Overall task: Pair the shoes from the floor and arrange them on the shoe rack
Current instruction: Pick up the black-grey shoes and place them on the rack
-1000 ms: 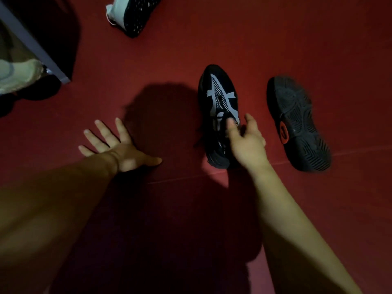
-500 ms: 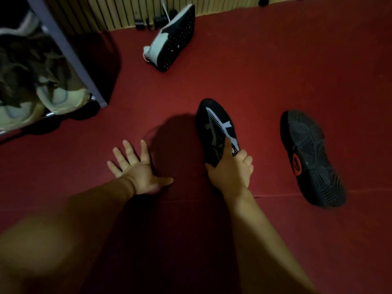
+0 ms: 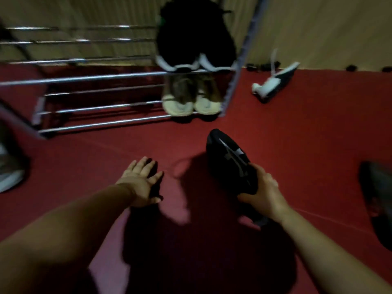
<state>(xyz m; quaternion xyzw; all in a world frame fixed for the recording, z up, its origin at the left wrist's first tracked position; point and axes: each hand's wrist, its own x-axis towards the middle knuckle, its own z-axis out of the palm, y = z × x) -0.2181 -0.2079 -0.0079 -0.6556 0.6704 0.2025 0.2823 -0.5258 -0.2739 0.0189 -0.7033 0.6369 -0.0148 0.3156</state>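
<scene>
A red floor (image 3: pixel 297 134) runs up to a metal shoe rack (image 3: pixel 95 78), where a black pair (image 3: pixel 195 39) sits on an upper tier and a pale pair (image 3: pixel 191 105) below it, both at the right end, leaving bare rails to the left. A white-and-dark shoe (image 3: pixel 273 83) lies tipped near the wall, and a dark shoe (image 3: pixel 377 200), probably the mate, lies at the right edge. The person's right hand (image 3: pixel 265 194) grips a black striped shoe (image 3: pixel 227 158) by its heel end, toe aimed at the rack, seemingly for carrying; whether it is off the floor is unclear. Its fingers (image 3: pixel 259 169) curl over the shoe's top with the thumb underneath. The left hand (image 3: pixel 142 183) lies spread flat on the floor, holding nothing, likely bracing.
</scene>
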